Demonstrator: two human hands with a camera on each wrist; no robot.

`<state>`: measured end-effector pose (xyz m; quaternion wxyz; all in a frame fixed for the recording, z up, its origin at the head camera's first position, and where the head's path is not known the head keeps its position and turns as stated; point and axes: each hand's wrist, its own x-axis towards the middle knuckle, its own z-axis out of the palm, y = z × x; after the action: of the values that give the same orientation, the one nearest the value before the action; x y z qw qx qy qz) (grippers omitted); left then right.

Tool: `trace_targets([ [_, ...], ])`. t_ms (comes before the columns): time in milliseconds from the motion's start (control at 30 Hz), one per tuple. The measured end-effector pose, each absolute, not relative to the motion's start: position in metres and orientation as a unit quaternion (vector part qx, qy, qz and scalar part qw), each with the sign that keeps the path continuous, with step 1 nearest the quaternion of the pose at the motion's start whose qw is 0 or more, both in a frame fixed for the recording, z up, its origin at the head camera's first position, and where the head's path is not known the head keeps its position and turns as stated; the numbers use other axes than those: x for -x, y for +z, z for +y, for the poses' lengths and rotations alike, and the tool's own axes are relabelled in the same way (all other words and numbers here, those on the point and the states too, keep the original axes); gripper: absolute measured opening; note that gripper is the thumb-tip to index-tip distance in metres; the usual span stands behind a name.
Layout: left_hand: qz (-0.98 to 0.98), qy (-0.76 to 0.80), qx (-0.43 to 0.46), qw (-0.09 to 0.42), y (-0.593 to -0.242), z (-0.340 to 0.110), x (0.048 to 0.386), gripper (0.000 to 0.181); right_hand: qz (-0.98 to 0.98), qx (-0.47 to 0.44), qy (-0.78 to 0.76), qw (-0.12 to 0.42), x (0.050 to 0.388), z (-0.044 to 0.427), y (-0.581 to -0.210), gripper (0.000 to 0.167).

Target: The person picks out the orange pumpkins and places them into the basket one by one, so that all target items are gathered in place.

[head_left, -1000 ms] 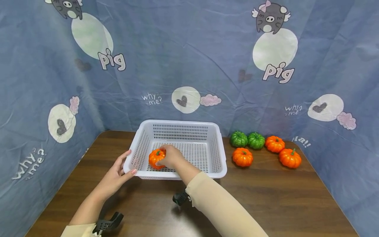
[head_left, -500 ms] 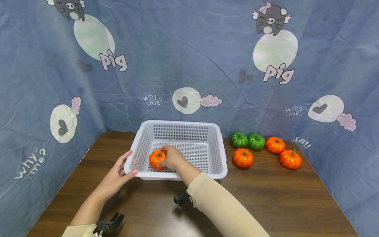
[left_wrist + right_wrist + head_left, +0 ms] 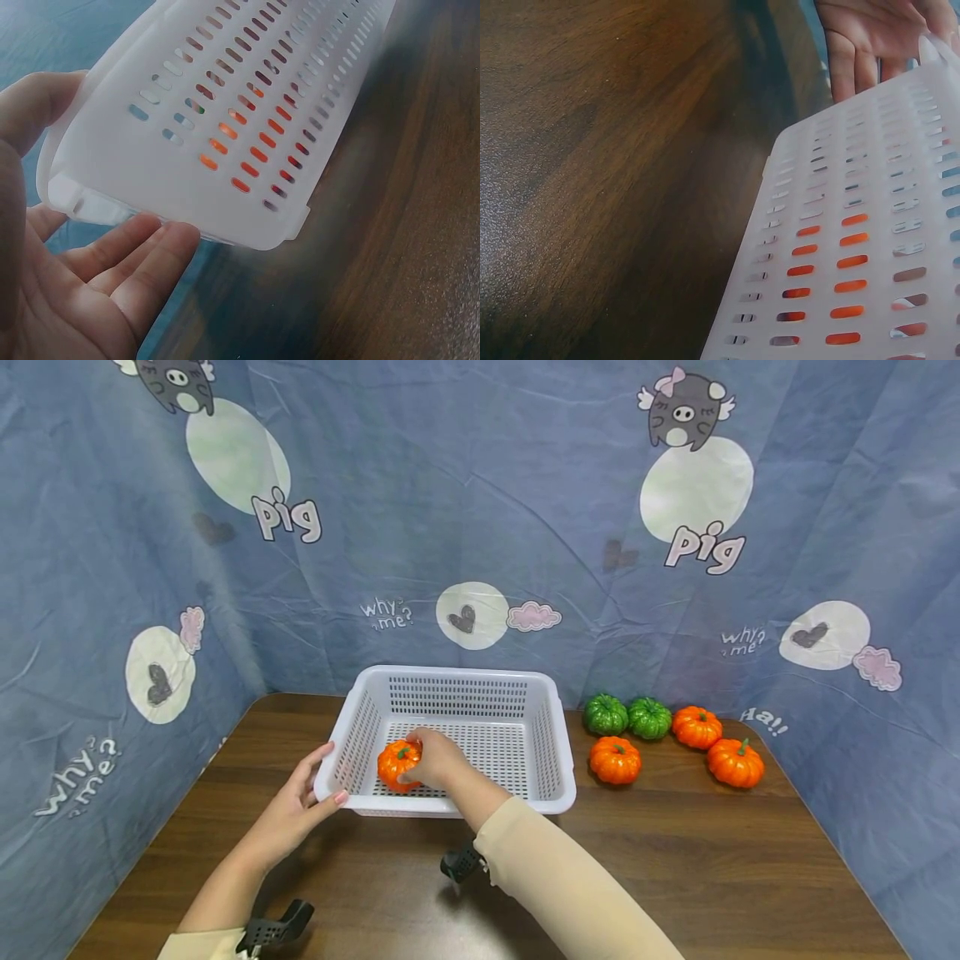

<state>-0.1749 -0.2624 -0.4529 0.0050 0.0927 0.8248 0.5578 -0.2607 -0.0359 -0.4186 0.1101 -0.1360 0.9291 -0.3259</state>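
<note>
In the head view a white slotted basket (image 3: 457,806) stands on the wooden table. Inside it, at the left, sits an orange pumpkin (image 3: 395,764), which my right hand (image 3: 437,762) grips from its right side. My left hand (image 3: 288,810) holds the basket's near left corner, thumb on the front rim and fingers at the left side. The left wrist view shows my left hand (image 3: 97,285) around the corner of the basket (image 3: 135,172). Through the slots of the basket (image 3: 877,180) in the right wrist view, orange shows; my right hand is hidden there.
Right of the basket are two green pumpkins (image 3: 605,714) (image 3: 649,718) side by side and three orange pumpkins (image 3: 615,760) (image 3: 697,727) (image 3: 735,762). A blue printed cloth (image 3: 465,510) hangs behind and at both sides of the table (image 3: 675,860).
</note>
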Motion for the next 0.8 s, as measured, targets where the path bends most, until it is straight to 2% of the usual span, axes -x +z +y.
trace_targets([
  [367,0.825,0.557,-0.096,0.001,-0.452,-0.263,0.174,0.084,0.918,0.145,-0.355,0.104,0.260,-0.030,-0.414,0.054],
  [800,0.818,0.566,-0.097,0.002,-0.452,-0.262,0.174,0.083,0.905,0.169,-0.385,0.064,0.253,-0.017,-0.400,0.047],
])
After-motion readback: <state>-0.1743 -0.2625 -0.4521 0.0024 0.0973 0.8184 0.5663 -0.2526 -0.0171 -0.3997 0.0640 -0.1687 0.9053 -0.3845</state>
